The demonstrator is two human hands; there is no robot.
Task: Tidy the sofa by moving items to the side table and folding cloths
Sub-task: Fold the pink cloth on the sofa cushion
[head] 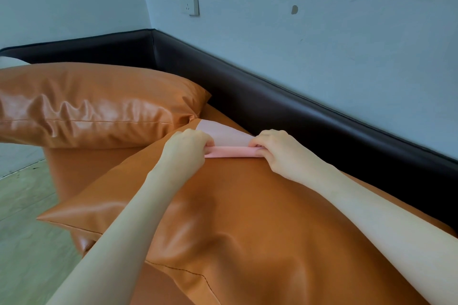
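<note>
— Hands?
— Left hand (184,148) and right hand (277,150) both pinching the pink cloth (230,151), fingers curled.
— Location?
— Atop orange cushion (247,218), near sofa's (285,106) back edge.

Dark backrest (285,106) right, cushion (86,101) left

There is one view only, from the person's head, looking forward and down over both forearms. It sits close above the left hand (186,148) and right hand (277,151), taking in the sofa (247,218) beneath them and the wall (322,32) beyond.
</note>
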